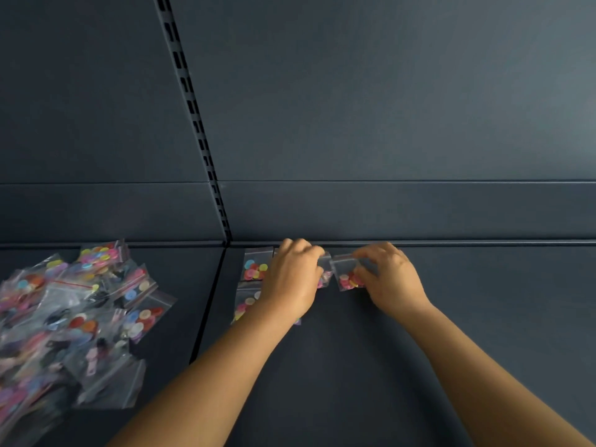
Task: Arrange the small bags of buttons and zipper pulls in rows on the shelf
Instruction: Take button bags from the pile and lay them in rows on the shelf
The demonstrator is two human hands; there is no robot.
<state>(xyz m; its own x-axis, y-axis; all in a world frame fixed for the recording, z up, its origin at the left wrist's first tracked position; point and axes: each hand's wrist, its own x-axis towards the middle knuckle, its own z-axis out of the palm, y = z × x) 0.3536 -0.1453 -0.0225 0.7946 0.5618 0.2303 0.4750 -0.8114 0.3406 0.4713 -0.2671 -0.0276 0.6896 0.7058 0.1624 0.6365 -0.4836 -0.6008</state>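
1. Dark shelf [419, 350] ran along a dark back panel [354, 108] with a slotted upright [193, 114].
2. Left hand [292, 279] lay knuckles-up at the back edge, fingers curled over a small bag [325, 269]; the grip itself was hidden.
3. Right hand [392, 282] pinched a bag of red and yellow buttons [348, 274] just beside it, thumb on the front.
4. Two placed bags sat to the left: back one [254, 264], front one [245, 301], part hidden by the left wrist.
5. A loose pile of unsorted bags [71, 317] lay well apart on the left shelf section.
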